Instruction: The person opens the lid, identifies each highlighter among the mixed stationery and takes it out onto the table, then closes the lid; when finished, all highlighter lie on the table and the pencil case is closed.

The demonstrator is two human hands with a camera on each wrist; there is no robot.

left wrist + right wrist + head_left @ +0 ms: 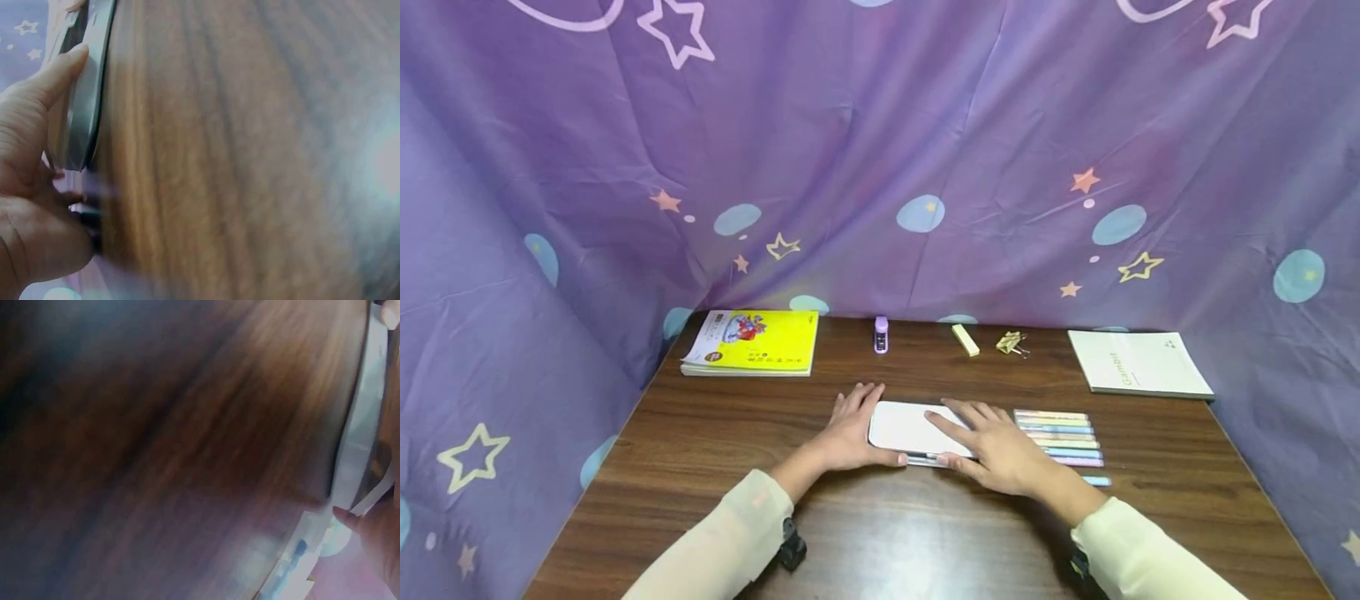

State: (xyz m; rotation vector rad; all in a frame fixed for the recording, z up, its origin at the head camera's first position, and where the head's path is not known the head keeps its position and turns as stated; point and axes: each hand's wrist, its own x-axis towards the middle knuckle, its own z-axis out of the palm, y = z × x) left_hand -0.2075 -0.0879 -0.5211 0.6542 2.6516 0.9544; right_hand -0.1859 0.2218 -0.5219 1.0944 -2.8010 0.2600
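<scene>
A white flat case with rounded corners (901, 427) lies on the wooden table between both hands. Its left end is gripped by my left hand (848, 432), the thumb on the near side and the fingers spread toward the far side. My right hand (1006, 454) holds the right end, fingers over the lid and thumb at the near edge. In the left wrist view the case's grey side (90, 106) shows a dark gap under the thumb. A gap between lid and base (359, 444) also appears in the right wrist view. What is inside stays hidden.
Several pastel pens (1063, 433) lie in a row right of the case, with one pen (1097, 481) nearer. Along the back are a yellow book (767, 346), purple bottle-like item (881, 335), pale-yellow block (966, 340), gold binder clips (1011, 342) and a pale notebook (1138, 362).
</scene>
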